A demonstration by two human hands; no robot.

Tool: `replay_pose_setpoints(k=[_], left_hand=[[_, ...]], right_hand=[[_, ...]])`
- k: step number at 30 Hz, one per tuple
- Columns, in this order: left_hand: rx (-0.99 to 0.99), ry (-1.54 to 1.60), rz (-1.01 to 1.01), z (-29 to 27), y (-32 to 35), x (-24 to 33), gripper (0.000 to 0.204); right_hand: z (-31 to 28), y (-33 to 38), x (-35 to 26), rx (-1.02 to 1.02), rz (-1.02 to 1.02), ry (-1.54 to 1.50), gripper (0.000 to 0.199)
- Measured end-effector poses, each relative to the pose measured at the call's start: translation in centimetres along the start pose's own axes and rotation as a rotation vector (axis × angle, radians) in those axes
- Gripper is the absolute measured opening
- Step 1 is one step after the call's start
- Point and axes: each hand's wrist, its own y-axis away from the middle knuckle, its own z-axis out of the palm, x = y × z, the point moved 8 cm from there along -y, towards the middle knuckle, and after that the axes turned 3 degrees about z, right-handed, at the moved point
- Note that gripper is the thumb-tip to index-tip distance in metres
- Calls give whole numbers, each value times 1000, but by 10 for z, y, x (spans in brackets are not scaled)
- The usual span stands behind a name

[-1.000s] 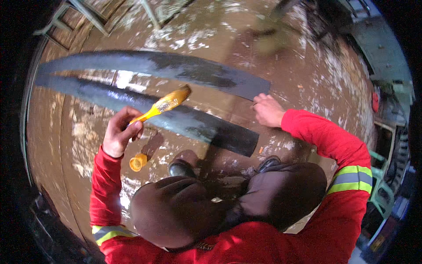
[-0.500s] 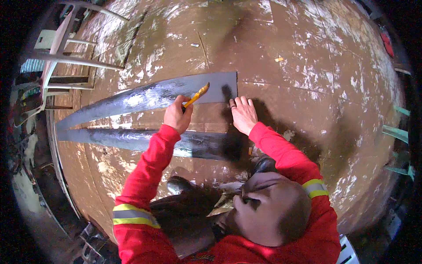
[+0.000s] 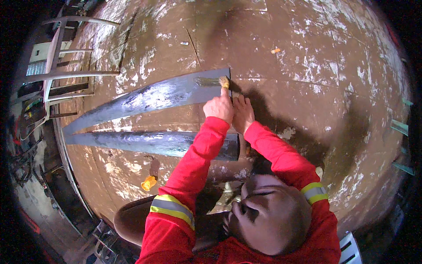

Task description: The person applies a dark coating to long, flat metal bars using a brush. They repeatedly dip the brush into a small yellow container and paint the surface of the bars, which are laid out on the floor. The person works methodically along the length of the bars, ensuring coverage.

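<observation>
A paintbrush [image 3: 224, 82] is gripped in my left hand [image 3: 219, 108], with its bristles down on a long grey tapered strip [image 3: 178, 90]. A darker, wet-looking streak runs left from the bristles along that strip's wide end. The hand hides most of the brush handle. Close beside it, my right hand [image 3: 242, 114] rests its fingers, laid out side by side, at the strip's end edge, partly covered by the left hand. Nearer to me lies a second tapered strip [image 3: 171, 143], glossy and dark, meeting the first at the narrow left tip.
An orange cup-like container [image 3: 148, 183] is on the brown, white-flecked floor [image 3: 299, 97] to the left. A thin stick [image 3: 193, 48] and a small orange scrap [image 3: 275, 51] lie farther away. Chair legs [image 3: 88, 73] stick in from the left. My bent knee [image 3: 272, 215] is near.
My left hand has moved right with the paintbrush, bringing the bristles onto the strip's wide end, where a dark streak now shows. An orange container has come into view at lower left.
</observation>
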Motion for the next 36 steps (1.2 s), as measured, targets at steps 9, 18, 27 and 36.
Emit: replay_pose_setpoints(k=[9,18,27,36], left_hand=[[5,268,-253,-24,-35,-184,27],[-142,-209,-197,-32,-40,-139,33],[-200,152,126,-40,-69,-39,27],[-9,-160,355,-36,-51,-17,19]], right_hand=[[4,0,3,3,48,-12,40],[2,-2,2,0,30,10,34],[0,-1,4,121,43,1,31],[0,6,14,180,21,-96,32]])
